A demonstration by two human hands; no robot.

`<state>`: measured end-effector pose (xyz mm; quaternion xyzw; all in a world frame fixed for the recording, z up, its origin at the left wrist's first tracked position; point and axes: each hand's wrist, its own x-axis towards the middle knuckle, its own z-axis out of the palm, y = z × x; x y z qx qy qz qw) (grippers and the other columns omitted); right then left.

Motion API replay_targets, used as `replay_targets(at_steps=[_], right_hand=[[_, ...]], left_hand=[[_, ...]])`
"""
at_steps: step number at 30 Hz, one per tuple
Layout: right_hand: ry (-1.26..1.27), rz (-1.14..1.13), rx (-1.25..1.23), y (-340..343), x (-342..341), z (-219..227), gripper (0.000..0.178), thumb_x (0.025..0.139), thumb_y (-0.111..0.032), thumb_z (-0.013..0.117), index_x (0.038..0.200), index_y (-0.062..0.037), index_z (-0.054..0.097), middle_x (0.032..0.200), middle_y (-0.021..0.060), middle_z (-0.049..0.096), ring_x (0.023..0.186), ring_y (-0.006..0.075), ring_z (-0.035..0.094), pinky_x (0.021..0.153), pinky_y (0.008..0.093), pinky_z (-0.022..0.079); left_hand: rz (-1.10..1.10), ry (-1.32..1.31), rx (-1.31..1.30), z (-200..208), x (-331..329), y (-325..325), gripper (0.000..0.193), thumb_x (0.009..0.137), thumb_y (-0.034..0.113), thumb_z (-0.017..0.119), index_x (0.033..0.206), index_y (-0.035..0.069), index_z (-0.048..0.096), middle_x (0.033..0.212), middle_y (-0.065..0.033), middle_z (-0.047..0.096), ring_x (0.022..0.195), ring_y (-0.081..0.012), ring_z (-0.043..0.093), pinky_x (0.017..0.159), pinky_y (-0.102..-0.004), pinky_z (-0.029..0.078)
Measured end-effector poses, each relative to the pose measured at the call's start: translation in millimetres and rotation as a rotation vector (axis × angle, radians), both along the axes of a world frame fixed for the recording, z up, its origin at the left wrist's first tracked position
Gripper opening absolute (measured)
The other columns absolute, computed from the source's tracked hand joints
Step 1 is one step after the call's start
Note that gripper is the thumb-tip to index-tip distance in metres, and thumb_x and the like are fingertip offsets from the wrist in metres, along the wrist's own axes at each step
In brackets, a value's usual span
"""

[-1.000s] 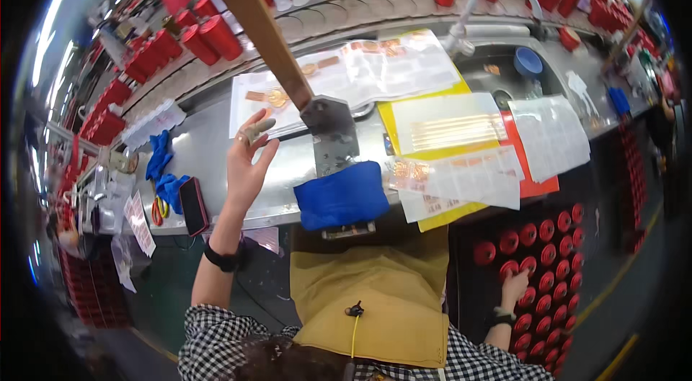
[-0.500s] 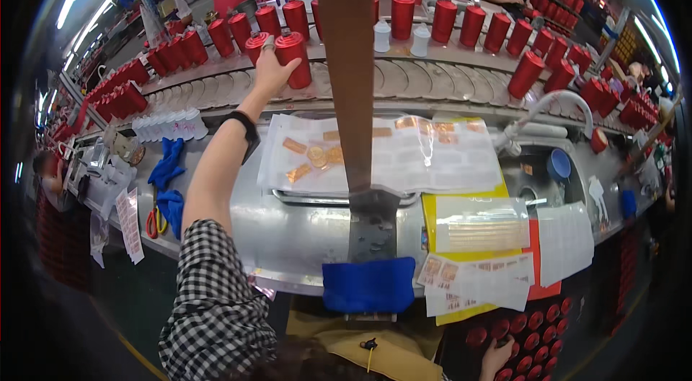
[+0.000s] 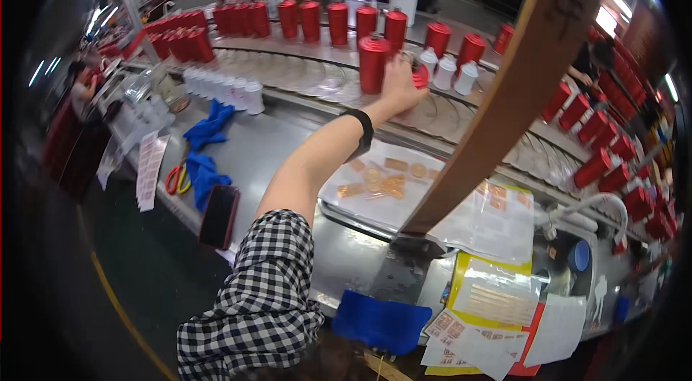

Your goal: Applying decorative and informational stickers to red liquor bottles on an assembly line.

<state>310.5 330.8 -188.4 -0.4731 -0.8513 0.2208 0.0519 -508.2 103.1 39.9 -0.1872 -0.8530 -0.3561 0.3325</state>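
left hand point(image 3: 401, 87) gripping part-hidden red canister point(image 3: 420, 78) | grasp looks done, canister at conveyor point(image 3: 310, 72) | gold pieces point(image 3: 373, 178) left on sheet point(image 3: 393, 211) | right hand unseen

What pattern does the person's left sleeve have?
The left sleeve is black-and-white checked, seen best in the head view.

The left fingers point(image 3: 401, 72) partly hide a red object point(image 3: 421, 77).
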Motion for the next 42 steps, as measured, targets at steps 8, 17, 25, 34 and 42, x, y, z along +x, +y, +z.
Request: replay_targets(at_steps=[8,17,25,34,42], right_hand=[[0.179,0.355,-0.124,35.6,-40.5,6.3,0.047,0.096,-0.030,0.072,0.131,-0.0006,0.061,0.104,0.0166,0.075,0.089,0.0292,0.073,0.080,0.0380,0.058],[0.351,0.553,-0.298,0.9,-53.2,53.3,0.041,0.098,-0.024,0.071,0.131,-0.0004,0.063,0.103,0.0145,0.075,0.085,0.0249,0.072,0.077,0.0336,0.057],[0.810,0.865,-0.309,-86.4,-145.6,193.0,0.041,0.096,-0.004,0.073,0.134,0.0057,0.060,0.103,0.0087,0.069,0.079,0.0145,0.059,0.066,0.0251,0.048],[0.678,1.066,-0.331,-154.3,-202.7,237.2,0.130,0.067,-0.020,0.099,0.166,0.0021,0.017,0.149,0.0224,0.054,0.128,0.0324,0.062,0.103,0.0408,0.052],[0.659,0.964,-0.401,-159.7,-195.0,240.5,0.114,0.070,-0.008,0.092,0.163,0.0036,0.026,0.147,0.0259,0.057,0.132,0.0346,0.061,0.108,0.0413,0.049]], left_hand=[[-0.255,-0.056,0.209,98.9,178.4,-104.5,0.071,0.068,0.023,0.093,0.122,0.005,0.052,0.117,-0.0135,0.062,0.112,-0.0257,0.064,0.099,-0.0370,0.052],[-0.804,-0.377,1.308,107.9,360.1,-192.3,0.075,0.098,0.056,0.063,0.144,-0.001,0.049,0.127,-0.0177,0.067,0.106,-0.0243,0.072,0.089,-0.0410,0.063],[-0.907,-1.098,1.548,25.4,451.1,-138.5,0.076,0.101,0.062,0.052,0.144,-0.001,0.052,0.130,-0.0198,0.068,0.105,-0.0251,0.073,0.089,-0.0390,0.062],[-0.725,-1.308,1.525,20.9,497.0,-79.1,0.068,0.097,0.055,0.068,0.136,0.003,0.048,0.118,-0.0111,0.065,0.097,-0.0178,0.069,0.084,-0.0313,0.059],[-0.572,-1.193,1.016,26.2,515.9,-78.0,0.102,0.084,0.043,0.088,0.151,-0.007,0.028,0.140,-0.0169,0.051,0.128,-0.0214,0.056,0.108,-0.0357,0.049]])
